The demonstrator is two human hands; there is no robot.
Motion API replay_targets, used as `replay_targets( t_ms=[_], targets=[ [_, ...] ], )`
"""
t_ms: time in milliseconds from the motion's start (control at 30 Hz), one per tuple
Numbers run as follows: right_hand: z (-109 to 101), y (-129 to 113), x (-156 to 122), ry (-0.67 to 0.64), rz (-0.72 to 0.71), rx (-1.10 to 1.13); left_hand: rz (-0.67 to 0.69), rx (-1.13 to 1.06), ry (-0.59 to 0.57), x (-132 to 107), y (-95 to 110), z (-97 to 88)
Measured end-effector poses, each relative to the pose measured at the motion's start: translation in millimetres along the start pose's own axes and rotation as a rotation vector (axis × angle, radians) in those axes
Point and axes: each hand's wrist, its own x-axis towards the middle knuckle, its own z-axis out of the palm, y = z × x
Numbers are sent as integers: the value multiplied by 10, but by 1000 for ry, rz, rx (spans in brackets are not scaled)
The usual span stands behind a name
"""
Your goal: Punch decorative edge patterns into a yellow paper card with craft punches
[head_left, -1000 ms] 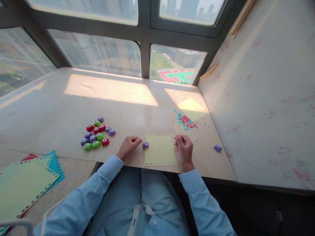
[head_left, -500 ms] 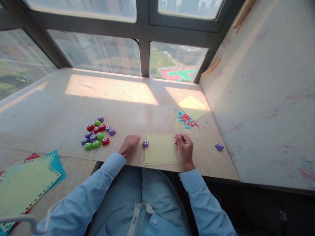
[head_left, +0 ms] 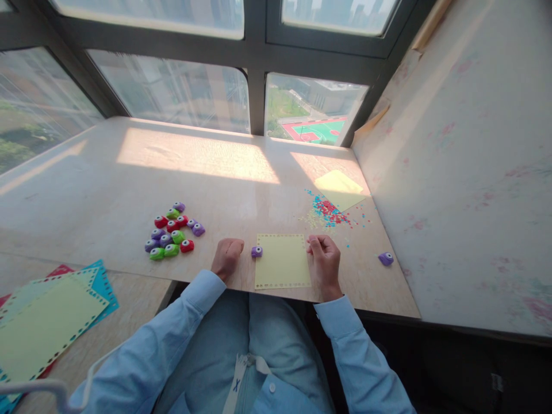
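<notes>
A pale yellow sheet of paper (head_left: 282, 261) lies near the table's front edge, with rows of small punched shapes along its top, bottom and right sides. At its left edge sits a purple craft punch (head_left: 257, 252) with a white, eye-like button. My left hand (head_left: 227, 259) rests on the table left of this punch, closed in a fist and apart from it. At the sheet's right edge is my right hand (head_left: 325, 261), with thumb and fingers curled together. Whatever its fingertips may hold is too small to make out.
Several red, green and purple punches (head_left: 171, 237) are grouped at the left. Another purple punch (head_left: 385, 259) lies far right. Paper confetti (head_left: 330, 213) is scattered beside a yellow sheet (head_left: 340, 187). Punched coloured sheets (head_left: 47, 322) overlap at lower left. A wall (head_left: 466, 190) bounds the right.
The whole view has shifted slightly as the head moved. My left hand has turned a little and drawn slightly away from the purple punch. My right hand looks the same.
</notes>
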Motion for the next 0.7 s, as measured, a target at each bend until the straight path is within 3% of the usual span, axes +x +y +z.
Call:
replay_targets(
  t_ms=[167, 333, 467, 700],
  targets=[
    [-1, -27, 3, -4, -2, -19, -29, 65, 1, -11, 95, -3],
    [-3, -53, 1, -8, 3, -18, -22, 139, -162, 23, 203, -33],
    [-4, -42, -2, -11, 0, -14, -105, 144, -293, 54, 245, -64],
    [-4, -60, 7, -19, 14, -7, -245, 115, -342, 102, 262, -69]
  ],
)
